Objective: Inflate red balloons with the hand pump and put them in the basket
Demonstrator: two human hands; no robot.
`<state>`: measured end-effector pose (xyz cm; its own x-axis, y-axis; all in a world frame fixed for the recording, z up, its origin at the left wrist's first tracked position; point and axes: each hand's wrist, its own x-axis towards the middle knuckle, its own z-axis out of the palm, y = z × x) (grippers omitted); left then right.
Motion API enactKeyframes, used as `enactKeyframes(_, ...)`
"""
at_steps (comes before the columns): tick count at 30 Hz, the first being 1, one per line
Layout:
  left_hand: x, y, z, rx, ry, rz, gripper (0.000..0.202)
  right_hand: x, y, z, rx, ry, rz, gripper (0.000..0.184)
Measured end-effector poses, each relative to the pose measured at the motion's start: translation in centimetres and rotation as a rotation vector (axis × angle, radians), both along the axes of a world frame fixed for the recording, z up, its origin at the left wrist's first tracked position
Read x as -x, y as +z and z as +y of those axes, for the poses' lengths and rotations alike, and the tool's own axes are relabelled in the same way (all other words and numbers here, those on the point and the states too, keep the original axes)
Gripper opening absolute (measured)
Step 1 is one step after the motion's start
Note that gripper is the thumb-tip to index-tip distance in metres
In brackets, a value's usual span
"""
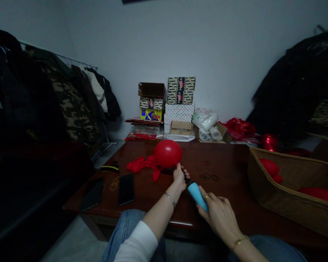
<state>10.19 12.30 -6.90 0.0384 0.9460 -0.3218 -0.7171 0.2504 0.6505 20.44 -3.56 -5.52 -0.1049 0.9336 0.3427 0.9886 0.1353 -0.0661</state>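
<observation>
Table (pixel 229 203) middle's wide open between the hands and the basket (pixel 287 189) hogging the right edge; phones (pixel 125 189) sit by the left edge, boxes (pixel 166 105) crowd the far edge.

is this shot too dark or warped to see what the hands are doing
Head view: dim and underexposed, coats at both edges sink to black; the wide lens bows the basket and table; yet the left hand at the red balloon and right hand on the blue pump read clearly.
</observation>
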Motion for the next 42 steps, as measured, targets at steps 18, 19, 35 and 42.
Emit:
enactKeyframes(18, 0.5, -0.6, 0.3, -0.054, 0.024, 0.036, 0.031, -1.9, -3.5, -3.8, -0.082, 0.04, 0.057, 0.053)
enactKeyframes(19, 0.5, -0.7, 0.3, -0.052, 0.02, 0.037, 0.032, -2.2, -3.6, -4.2, -0.091, 0.046, 0.056, 0.053)
enactKeyframes(35, -0.4, -0.3, -0.4, -0.015, -0.027, -0.025, 0.043, -0.8, -1.2, -0.5, -0.017, -0.015, -0.012, 0.048)
enactKeyframes(42, 0.0, 0.0, -0.3, -0.017, 0.0, -0.003, 0.04, 0.5, -1.2, 0.0, -0.017, -0.021, -0.009, 0.049)
